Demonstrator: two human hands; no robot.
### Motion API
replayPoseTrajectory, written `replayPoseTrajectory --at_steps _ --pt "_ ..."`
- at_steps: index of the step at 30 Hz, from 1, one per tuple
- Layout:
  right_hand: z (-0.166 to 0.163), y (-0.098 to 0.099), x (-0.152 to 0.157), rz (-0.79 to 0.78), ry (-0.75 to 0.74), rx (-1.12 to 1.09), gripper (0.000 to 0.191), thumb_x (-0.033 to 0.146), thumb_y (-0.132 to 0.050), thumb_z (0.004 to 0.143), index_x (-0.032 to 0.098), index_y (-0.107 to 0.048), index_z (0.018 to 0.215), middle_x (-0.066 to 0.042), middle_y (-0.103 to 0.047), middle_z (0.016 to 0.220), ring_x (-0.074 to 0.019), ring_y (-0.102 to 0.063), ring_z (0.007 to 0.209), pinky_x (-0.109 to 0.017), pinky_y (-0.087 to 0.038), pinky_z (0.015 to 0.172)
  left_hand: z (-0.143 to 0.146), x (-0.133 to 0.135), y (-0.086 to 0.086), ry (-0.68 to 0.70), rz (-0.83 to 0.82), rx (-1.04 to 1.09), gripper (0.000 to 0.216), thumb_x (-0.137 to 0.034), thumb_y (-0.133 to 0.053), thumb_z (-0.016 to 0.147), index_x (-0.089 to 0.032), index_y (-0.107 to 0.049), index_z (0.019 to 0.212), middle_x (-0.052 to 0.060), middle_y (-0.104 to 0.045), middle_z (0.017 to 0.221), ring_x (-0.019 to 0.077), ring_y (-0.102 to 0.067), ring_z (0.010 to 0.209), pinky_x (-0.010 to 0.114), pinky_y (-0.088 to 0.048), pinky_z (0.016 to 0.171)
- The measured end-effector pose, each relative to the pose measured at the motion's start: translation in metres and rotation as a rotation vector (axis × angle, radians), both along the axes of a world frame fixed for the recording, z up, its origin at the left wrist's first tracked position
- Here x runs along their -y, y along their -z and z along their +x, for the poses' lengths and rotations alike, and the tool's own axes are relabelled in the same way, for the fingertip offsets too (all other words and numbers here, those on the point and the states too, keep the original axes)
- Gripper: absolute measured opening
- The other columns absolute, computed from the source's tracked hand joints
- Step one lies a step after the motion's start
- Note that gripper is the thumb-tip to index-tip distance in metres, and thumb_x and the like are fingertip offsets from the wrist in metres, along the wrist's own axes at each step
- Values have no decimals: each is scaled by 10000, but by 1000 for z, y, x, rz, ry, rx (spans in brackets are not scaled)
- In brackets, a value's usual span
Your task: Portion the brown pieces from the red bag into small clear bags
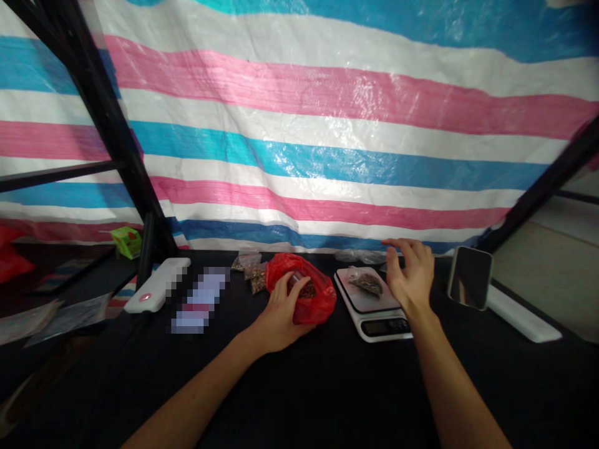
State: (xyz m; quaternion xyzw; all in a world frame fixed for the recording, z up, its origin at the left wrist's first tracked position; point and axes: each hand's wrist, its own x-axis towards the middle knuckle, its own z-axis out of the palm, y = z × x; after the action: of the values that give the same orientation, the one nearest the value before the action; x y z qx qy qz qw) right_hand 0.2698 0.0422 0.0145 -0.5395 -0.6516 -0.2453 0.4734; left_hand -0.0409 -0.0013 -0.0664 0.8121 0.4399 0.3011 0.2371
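My left hand (286,307) reaches into the mouth of a red plastic bag (324,297). Its thumb and fingers close around a small clear cup (298,278), whose lower part is hidden among the brown grains (307,290) in the bag. To the right, a white kitchen scale (369,335) carries a small clear zip bag (367,282) with dark contents. My right hand (413,274) hovers by the right side of the scale, thumb and fingers apart, holding nothing that I can see. The scale's display is too dark to read.
Several small filled zip bags (255,274) lie left of the red bag. Clear plastic bags (360,256) lie behind the scale. A phone-like device (470,278) stands at the right beside a long white object (524,313). At left are a white device (159,285), a green box (126,242) and black frame bars (100,118).
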Motion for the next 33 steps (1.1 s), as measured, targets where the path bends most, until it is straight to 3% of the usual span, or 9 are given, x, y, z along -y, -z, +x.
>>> replayPoseTrajectory --at_steps 4,7,9,15,19,26,33 --pt "-2 2 -1 -29 13 35 296 345 -490 1004 216 -750 1065 -96 -685 1023 -297 -590 994 -432 -430 897 3 8 -11 106 -18 34 1044 -336 -894 675 -349 -336 1557 126 -211 1611 386 -232 1533 609 -278 1251" --pt "-1 4 -3 -50 19 60 300 342 -488 1004 215 -756 1050 -96 -684 1002 -299 -585 984 -428 -429 883 0 11 -21 227 44 17 1005 -76 -745 676 -336 -332 1554 116 -253 1588 343 -245 1526 584 -246 1270" --pt "0 5 -4 -61 28 68 289 330 -498 995 215 -758 1048 -93 -685 993 -301 -585 982 -429 -433 882 -2 10 -20 223 97 -13 972 20 -643 637 -325 -398 1512 108 -302 1550 328 -278 1499 572 -255 1267" --pt "6 6 -7 -49 65 57 218 247 -575 908 224 -773 997 -82 -697 991 -306 -601 996 -447 -451 917 3 0 -8 61 159 28 565 -37 -571 824 -274 -559 1336 83 -505 1246 246 -510 1186 462 -469 1085" --pt "9 4 -7 -42 68 45 209 225 -582 892 224 -774 974 -74 -705 978 -297 -614 991 -456 -451 945 7 3 -11 149 71 63 409 -62 -540 878 -246 -605 1237 56 -603 1148 205 -588 1082 378 -514 994" --pt "10 8 -10 -53 85 51 218 190 -583 859 233 -781 941 -67 -718 960 -294 -613 982 -453 -448 941 9 18 -30 340 118 -21 588 -69 -632 759 -263 -632 1315 67 -646 1286 245 -549 1249 421 -437 1145" --pt "9 7 -9 -41 84 44 225 180 -576 846 225 -781 929 -71 -718 941 -294 -602 966 -454 -452 935 8 21 -26 323 84 -101 769 -115 -638 783 -283 -482 1517 67 -515 1563 308 -398 1449 529 -372 1226"
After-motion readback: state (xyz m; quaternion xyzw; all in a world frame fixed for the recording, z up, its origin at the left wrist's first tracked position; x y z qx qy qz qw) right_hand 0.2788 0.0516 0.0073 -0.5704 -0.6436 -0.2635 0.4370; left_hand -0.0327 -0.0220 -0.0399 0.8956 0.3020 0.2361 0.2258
